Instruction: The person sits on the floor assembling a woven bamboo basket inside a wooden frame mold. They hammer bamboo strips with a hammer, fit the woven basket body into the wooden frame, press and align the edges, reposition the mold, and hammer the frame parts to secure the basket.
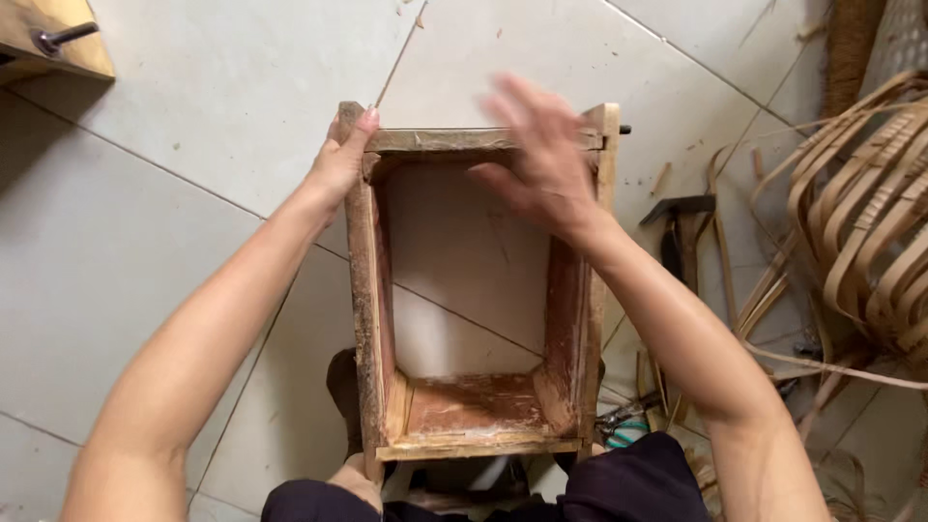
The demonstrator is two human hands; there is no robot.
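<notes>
While the person sits over it, a rough wooden frame (pixel 480 290), open at top and bottom like a bottomless box, stands on the tiled floor (pixel 193 145) between their knees, its near end close to the dark trousers (pixel 638 483). The left hand (pixel 340 159) grips the far left corner of the frame, thumb laid up along the post and the other fingers wrapped round behind it, out of sight. The right hand (pixel 543 159) hovers over the far rail, blurred with movement, its fingers (pixel 512 97) spread loosely and holding nothing; whether the palm touches the wood I cannot tell. Thin pale strips line the frame's inner walls and lie flat across the near end.

To my eye the work calls for the left hand to keep that corner braced so the frame does not rock on the tiles, and for the right to press evenly along the rail and not at one spot.

Off to the right lie a dark hammer (pixel 677 217), loose cane strips (pixel 764 300) and a half-woven basket (pixel 870 213). A wooden block (pixel 58 48) with a bolt sits at the far left.
</notes>
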